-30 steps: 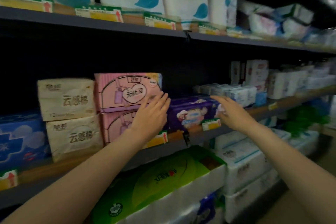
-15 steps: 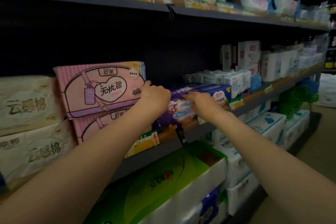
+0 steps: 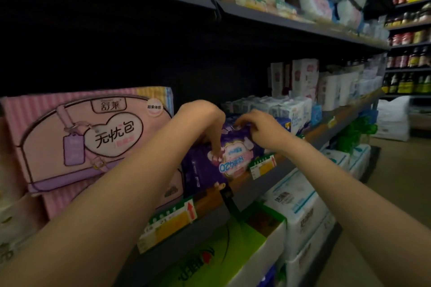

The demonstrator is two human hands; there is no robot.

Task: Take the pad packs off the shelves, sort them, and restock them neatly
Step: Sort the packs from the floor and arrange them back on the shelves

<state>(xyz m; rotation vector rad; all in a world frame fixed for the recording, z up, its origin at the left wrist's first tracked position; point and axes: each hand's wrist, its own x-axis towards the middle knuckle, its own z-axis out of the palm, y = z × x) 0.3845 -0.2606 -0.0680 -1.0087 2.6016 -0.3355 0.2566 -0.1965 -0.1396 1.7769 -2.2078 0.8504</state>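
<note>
Hands both on the purple pad pack at the front edge of the middle shelf. Left hand arched over the pack's upper left corner, fingers curled down across its printed face, fingertips pressed into the wrapper. Right hand curled round the pack's top edge, fingers hooked over the back, thumb side toward the camera. Pack tilted forward, print upside down, lower edge close behind the yellow price tag clipped to the shelf lip. Just left of the pack, touching or nearly so, two stacked pink pad boxes with a handbag drawing and a heart label. Beyond the right hand, a row of white and blue packs, then taller white packs farther along. Upper shelf loaded with white and blue bundles, blurred. Below, a green carton beside stacked white packs. Another price tag with a red arrow under the left forearm. Bottles on shelves at the far right.
</note>
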